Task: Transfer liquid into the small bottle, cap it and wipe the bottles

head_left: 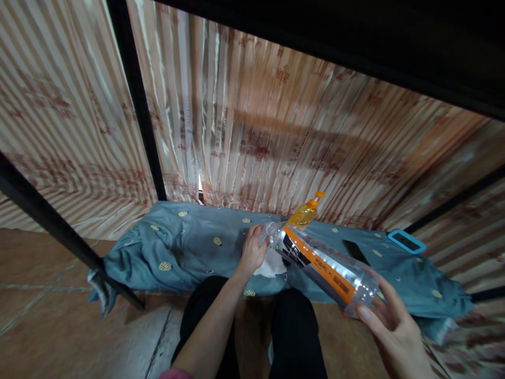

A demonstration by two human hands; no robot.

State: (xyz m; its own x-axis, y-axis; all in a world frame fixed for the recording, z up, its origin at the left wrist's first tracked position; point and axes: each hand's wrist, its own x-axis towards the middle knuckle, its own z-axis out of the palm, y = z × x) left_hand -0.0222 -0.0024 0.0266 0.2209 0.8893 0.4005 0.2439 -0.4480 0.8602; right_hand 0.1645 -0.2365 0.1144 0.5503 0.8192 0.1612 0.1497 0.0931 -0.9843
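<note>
A clear plastic bottle (319,263) with an orange and black label is tilted across the view, its neck up to the left and its base down to the right. At the base, my right hand (394,321) grips it with thumb and fingers. My left hand (253,250) is closed by the bottle's neck; its fingertips are partly hidden, and I cannot tell whether it holds a cap. Behind the bottle stands a yellow pump bottle (304,213) with an orange top. Something white, like a cloth or tissue (270,266), lies below the neck.
A grey-blue patterned cloth (197,252) covers the low surface ahead. On its right side lie a dark flat object (355,252) and a blue-framed device (407,241). Dark metal poles (138,100) and a printed pleated curtain (256,121) surround it.
</note>
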